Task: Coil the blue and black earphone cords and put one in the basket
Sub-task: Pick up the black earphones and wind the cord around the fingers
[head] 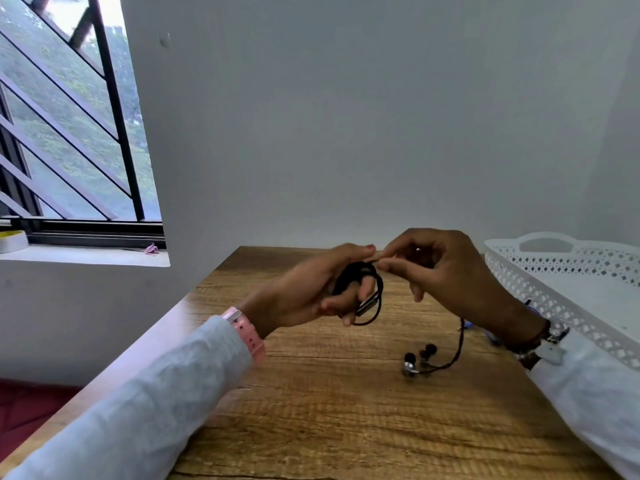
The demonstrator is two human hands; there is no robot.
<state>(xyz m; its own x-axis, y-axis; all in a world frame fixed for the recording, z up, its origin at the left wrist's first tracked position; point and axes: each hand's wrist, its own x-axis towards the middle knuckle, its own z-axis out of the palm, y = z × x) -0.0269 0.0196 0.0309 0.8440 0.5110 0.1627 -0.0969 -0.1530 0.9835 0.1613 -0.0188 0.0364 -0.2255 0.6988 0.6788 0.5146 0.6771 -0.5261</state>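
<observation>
- Where the wall breaks at far left, a barred window point(69, 109) sits above a pale sill point(83, 256); a small pink item point(151, 250) lies on the sill near its right end.
- Wooden table point(311, 410) runs from the near edge to the wall.
- Left hand point(311, 289), pink watch strap point(246, 332) at the wrist, is raised above the table's middle. Black earphone cord point(363, 292) is looped in several turns around its fingers; thumb and forefinger are pressed together over the top of the coil.
- Right hand point(440, 268) meets the left at the fingertips, thumb and forefinger pinched on the cord just at the coil's top; the other fingers are curled loosely.
- Loose tail of the black cord drops below the right wrist to the table; its earbuds point(417, 360) lie on the wood, right of centre.
- Blue earphone cord point(469, 325): only a short bit shows on the table under the right wrist, the rest hidden.
- White perforated basket point(554, 299) stands along the table's right edge, well apart from the coil.
</observation>
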